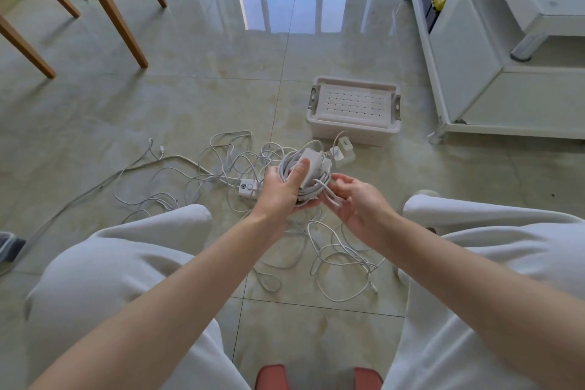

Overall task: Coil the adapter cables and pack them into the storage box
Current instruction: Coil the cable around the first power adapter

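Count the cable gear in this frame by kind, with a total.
Storage box: 1
Coiled bundle: 1
Adapters on the floor by the box: 2, it seems
Switch block: 1
Loose cable tangle: 1 pile, strands too tangled to count
Total: 6

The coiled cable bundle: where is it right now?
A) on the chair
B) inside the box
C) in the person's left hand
C: the left hand grips the coiled cable bundle above the floor, the right hand pinches its loose end, and the box sits apart behind.
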`<state>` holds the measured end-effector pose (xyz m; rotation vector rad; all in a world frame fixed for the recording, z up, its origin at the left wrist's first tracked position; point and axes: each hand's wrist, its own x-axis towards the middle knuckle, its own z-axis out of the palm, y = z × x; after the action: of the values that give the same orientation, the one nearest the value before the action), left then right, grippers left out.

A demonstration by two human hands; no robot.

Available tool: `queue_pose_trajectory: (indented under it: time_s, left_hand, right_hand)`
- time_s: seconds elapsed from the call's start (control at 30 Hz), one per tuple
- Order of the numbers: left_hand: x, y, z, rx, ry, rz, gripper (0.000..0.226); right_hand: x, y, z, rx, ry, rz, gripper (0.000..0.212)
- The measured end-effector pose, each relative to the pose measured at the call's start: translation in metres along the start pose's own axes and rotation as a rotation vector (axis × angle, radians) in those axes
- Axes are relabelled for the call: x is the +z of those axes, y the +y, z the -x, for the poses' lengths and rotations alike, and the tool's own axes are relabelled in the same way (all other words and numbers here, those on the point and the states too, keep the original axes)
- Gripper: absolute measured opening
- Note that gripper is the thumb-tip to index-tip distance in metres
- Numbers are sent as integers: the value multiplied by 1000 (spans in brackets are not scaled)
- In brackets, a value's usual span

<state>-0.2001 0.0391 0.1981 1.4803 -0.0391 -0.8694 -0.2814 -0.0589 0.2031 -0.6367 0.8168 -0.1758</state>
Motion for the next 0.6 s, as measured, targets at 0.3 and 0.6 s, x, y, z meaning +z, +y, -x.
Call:
queue_pose_trajectory:
  time_s: [0.3, 0.6]
  left_hand:
    - [6, -3, 12, 147, 7, -175, 37]
    - [6, -7, 12, 188, -31, -217, 33]
  right_hand:
    - [-4, 8, 2, -120, 57, 423, 27]
    - [-13, 8, -9, -427, 229, 764, 22]
